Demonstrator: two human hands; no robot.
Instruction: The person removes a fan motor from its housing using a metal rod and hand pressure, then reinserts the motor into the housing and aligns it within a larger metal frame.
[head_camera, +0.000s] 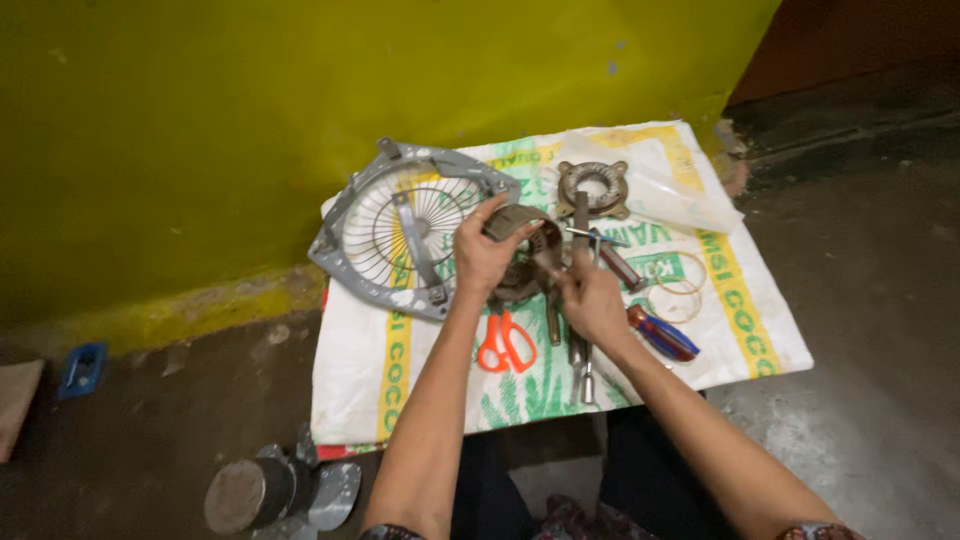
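Both hands grasp a round metal motor part (520, 250) over the middle of the printed woven sack (400, 370) on the floor; the left hand (483, 255) holds its rim at 9 o'clock, the right hand (590, 295) grips at 4 o'clock. Orange scissors (505, 345) lie just below at 6 o'clock, a grey fan guard (400, 225) at 9 o'clock, and a ring-shaped metal plate (593, 187) at 1 o'clock.

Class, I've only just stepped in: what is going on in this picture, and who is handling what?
A person sits on the floor over a white woven sack spread by a yellow wall. The left hand grips a round metal motor part, and the right hand works at its edge. Around them lie a grey fan guard, a ring-shaped metal part, orange scissors and a red and blue screwdriver handle.
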